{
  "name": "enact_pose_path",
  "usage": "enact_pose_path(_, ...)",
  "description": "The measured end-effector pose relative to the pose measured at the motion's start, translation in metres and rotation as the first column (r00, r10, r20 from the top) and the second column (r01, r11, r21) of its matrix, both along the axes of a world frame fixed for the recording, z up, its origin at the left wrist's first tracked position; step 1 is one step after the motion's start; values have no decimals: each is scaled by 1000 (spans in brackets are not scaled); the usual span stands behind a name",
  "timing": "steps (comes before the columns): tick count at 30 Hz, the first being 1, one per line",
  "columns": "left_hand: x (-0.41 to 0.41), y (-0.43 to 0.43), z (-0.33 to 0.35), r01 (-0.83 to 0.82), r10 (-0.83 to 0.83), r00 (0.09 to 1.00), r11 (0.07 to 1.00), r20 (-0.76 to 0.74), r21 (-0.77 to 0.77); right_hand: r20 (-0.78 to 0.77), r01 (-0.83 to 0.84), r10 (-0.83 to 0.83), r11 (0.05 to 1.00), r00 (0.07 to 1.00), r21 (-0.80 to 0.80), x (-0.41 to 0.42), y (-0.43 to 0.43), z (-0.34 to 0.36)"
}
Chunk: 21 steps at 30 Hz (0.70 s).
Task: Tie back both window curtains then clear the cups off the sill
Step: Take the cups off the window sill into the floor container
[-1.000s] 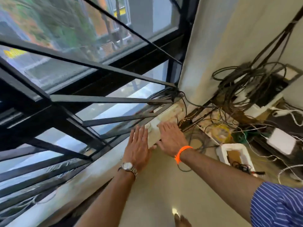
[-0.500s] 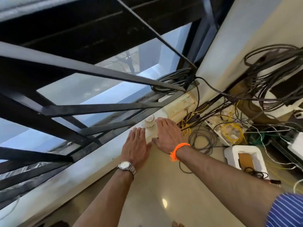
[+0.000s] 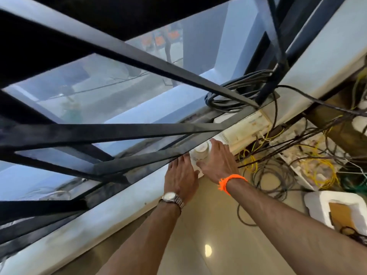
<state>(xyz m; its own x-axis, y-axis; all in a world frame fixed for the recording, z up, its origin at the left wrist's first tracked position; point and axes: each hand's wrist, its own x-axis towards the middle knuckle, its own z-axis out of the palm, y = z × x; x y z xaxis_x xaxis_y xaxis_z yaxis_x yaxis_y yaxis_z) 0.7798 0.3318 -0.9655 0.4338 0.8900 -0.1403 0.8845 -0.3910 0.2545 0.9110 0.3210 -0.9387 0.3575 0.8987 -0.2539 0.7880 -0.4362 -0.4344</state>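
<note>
White cup (image 3: 201, 151) sits on the sill (image 3: 111, 213) right under the window bars (image 3: 139, 161), and my right hand (image 3: 217, 162) is wrapped round it, thumb one side, fingers the other. My left hand (image 3: 181, 178) lies flat just beside it, fingers straight.

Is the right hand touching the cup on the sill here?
Touching. The head view shows the right hand curled round the cup, its fingers lying against the cup's side with no gap.
</note>
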Motion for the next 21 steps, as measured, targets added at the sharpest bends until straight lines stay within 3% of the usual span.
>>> enact_pose_path(9,16,20,-18,98,-102,992,994,79,49,-206,71,-57,996,977,60,10,8,-32)
enact_pose_path(18,14,0,-8,-50,11,966,988,257,145,-324,67,-54,997,945,31,15,-5,-26)
enact_pose_path(21,11,-13,-1,-105,118,943,993,312,-58,-356,46,-40,999,934,7,19,-16,-19)
